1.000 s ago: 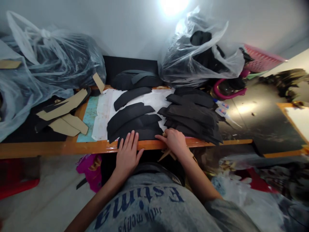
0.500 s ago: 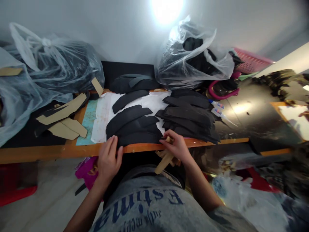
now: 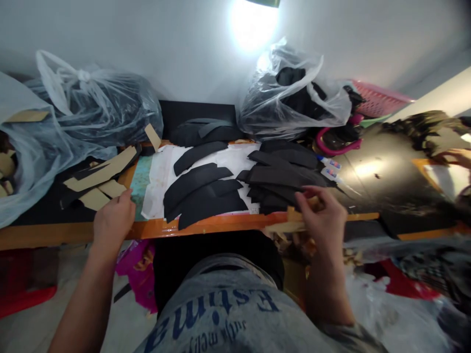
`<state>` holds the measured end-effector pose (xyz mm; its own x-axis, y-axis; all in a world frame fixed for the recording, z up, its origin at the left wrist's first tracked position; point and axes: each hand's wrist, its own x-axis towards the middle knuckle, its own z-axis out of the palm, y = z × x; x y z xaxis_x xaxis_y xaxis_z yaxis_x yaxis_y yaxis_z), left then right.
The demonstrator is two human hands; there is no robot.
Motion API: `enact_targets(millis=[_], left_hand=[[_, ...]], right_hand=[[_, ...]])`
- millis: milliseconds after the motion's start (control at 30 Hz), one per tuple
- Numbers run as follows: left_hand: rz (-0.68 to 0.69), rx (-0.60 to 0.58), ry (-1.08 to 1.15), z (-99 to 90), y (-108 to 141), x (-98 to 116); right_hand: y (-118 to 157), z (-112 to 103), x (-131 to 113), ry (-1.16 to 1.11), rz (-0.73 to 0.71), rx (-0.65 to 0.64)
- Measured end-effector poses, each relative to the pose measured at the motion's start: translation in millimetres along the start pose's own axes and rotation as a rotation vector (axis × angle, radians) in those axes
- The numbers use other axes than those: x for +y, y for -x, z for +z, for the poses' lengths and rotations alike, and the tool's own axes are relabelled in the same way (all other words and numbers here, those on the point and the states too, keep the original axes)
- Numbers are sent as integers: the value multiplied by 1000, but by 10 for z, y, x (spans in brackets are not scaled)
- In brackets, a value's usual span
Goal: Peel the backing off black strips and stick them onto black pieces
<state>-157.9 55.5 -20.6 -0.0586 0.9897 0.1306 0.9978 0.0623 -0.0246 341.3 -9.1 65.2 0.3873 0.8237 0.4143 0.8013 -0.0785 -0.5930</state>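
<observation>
My left hand point(image 3: 115, 218) is closed at the front of the table, against several tan pieces with a backing-paper look point(image 3: 101, 169). Whatever its fingers pinch is hidden. My right hand point(image 3: 326, 215) is closed over the table edge, thumb and fingers around a tan strip point(image 3: 285, 227) that sticks out to the left. Just behind it lies a pile of curved black pieces point(image 3: 281, 171). Between my hands, more curved black pieces point(image 3: 208, 196) overlap on a white sheet point(image 3: 154, 191), the nearest one reaching onto the orange table edge point(image 3: 217, 224).
Clear plastic bags point(image 3: 106, 108) stand at the back left, another bag point(image 3: 290, 103) at the back right. Small glue bottles point(image 3: 330, 166), pink-handled scissors point(image 3: 336, 142) and a pink basket point(image 3: 379, 100) are to the right. Another person's hand point(image 3: 456, 157) shows at far right.
My left hand has left the black pieces and moved left to the tan ones. My right hand has moved right with tan strip. The nearest black piece has shifted and tilted.
</observation>
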Motion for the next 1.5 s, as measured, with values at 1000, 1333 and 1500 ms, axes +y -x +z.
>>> enact_targets(millis=[1000,1333,1500], left_hand=[[419,423,518,-562,688,1019],[701,89,1115,-640,758,1502],[477,203,1225,-482,905,1460]], right_hand=[[522,1152,-701,-1071,269,-1329],[699,1060,-869,-1280,492,-1341],[807,1155,-867,-1375,633,-1239]])
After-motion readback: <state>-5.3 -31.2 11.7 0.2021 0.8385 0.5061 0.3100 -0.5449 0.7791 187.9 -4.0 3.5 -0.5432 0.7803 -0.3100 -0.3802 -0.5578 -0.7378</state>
